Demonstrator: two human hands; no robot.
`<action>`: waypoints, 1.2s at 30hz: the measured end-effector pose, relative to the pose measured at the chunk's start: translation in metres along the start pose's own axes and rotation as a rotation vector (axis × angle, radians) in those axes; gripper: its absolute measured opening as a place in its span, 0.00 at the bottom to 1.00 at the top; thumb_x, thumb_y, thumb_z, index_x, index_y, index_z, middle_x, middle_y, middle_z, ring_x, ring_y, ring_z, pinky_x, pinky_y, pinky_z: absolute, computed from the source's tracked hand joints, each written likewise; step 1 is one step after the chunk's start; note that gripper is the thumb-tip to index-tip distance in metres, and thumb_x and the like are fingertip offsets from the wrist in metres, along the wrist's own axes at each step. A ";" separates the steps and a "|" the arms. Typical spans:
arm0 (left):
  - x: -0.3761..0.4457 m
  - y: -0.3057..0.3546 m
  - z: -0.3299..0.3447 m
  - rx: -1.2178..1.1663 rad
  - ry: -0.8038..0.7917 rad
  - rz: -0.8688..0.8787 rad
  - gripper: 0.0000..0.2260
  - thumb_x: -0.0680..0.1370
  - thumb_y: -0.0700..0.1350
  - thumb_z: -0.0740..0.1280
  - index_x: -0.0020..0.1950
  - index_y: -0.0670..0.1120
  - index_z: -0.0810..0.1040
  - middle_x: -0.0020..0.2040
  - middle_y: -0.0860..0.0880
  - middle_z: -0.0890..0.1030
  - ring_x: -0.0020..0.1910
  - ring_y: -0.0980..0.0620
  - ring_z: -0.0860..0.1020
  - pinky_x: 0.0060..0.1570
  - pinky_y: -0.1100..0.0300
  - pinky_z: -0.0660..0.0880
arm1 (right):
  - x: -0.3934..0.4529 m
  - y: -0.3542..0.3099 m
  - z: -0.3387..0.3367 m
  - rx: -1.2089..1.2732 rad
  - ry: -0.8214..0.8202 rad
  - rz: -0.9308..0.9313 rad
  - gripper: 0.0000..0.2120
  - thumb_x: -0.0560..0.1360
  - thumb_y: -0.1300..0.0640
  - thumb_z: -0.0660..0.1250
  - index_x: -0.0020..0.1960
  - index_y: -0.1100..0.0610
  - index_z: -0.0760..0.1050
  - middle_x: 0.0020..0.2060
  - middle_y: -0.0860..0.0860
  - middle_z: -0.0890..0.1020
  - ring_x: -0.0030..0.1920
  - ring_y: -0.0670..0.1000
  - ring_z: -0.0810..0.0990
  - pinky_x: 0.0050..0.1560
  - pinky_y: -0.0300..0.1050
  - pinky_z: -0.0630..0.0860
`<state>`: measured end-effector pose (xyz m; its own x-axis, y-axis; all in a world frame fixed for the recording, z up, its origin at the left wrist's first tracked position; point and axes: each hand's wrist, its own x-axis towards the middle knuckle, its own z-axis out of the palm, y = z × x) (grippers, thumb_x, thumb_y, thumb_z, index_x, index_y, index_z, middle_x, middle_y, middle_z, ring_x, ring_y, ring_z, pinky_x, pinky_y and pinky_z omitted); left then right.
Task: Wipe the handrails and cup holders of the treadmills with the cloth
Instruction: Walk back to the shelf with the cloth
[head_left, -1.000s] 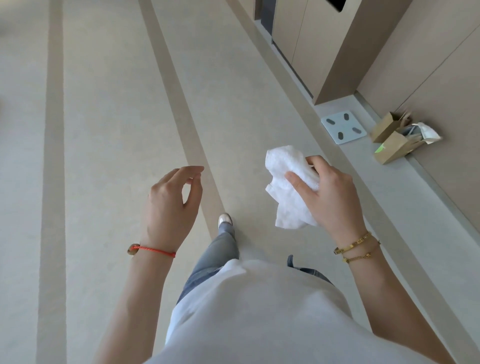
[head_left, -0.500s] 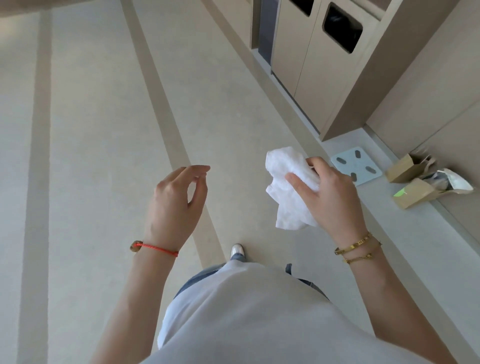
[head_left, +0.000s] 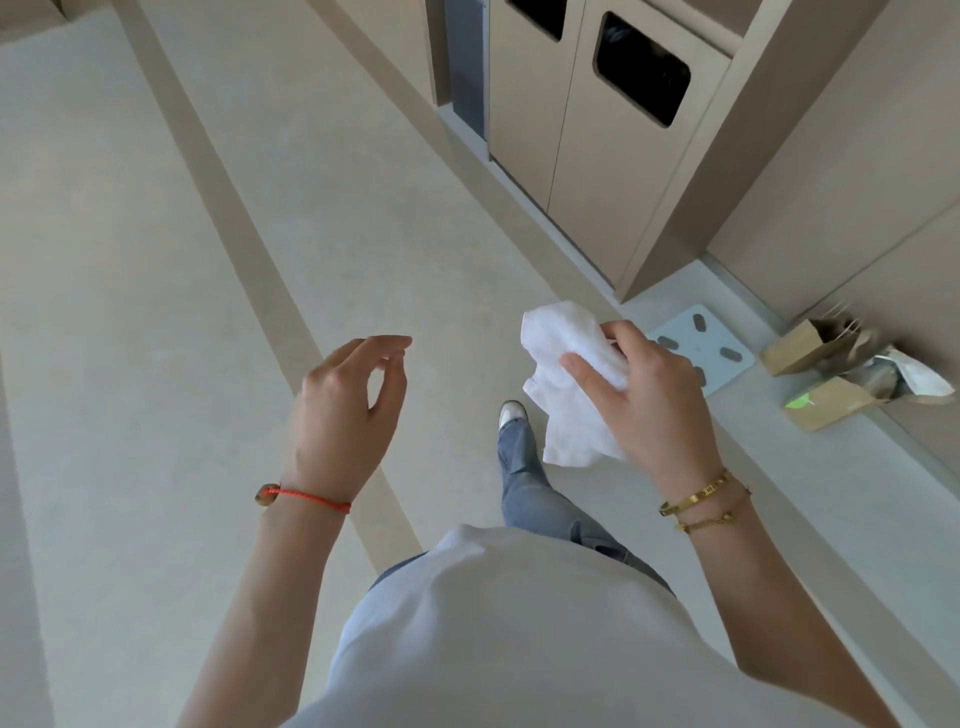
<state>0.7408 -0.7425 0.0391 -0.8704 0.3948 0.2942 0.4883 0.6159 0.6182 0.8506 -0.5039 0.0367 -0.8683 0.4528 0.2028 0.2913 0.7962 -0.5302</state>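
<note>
Right hand (head_left: 654, 400) grips the cloth (head_left: 566, 374); left hand (head_left: 343, 410) loose, holding nothing.
Bin (head_left: 613, 171) openings dark; bags (head_left: 831, 374) hold crumpled wrapping.

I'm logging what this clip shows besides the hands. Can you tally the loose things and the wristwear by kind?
White cloth: 1
Bathroom scale: 1
Brown paper bags: 2
Gold bracelets: 2
Red string bracelet: 1
Total: 7
</note>
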 end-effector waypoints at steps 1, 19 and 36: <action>0.023 -0.002 0.009 -0.001 -0.007 0.009 0.10 0.79 0.37 0.65 0.57 0.44 0.83 0.49 0.49 0.84 0.49 0.51 0.82 0.48 0.55 0.79 | 0.021 0.006 0.004 -0.013 0.009 0.013 0.23 0.74 0.36 0.62 0.51 0.57 0.75 0.34 0.48 0.77 0.35 0.51 0.74 0.29 0.38 0.64; 0.394 0.016 0.135 -0.063 -0.095 0.228 0.10 0.80 0.37 0.64 0.56 0.42 0.83 0.50 0.48 0.85 0.48 0.51 0.83 0.51 0.65 0.77 | 0.362 0.085 0.010 -0.018 0.138 0.131 0.21 0.74 0.38 0.64 0.51 0.56 0.75 0.35 0.49 0.79 0.36 0.51 0.77 0.34 0.42 0.71; 0.730 0.002 0.252 -0.119 -0.292 0.491 0.10 0.80 0.37 0.65 0.59 0.41 0.82 0.52 0.46 0.85 0.50 0.48 0.83 0.52 0.54 0.80 | 0.635 0.140 0.056 -0.071 0.298 0.399 0.17 0.76 0.42 0.66 0.48 0.57 0.72 0.32 0.51 0.75 0.33 0.53 0.74 0.34 0.46 0.72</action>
<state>0.1217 -0.2811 0.0712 -0.4820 0.7970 0.3641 0.8051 0.2389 0.5429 0.3173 -0.1273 0.0453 -0.5338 0.8144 0.2276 0.6133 0.5582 -0.5589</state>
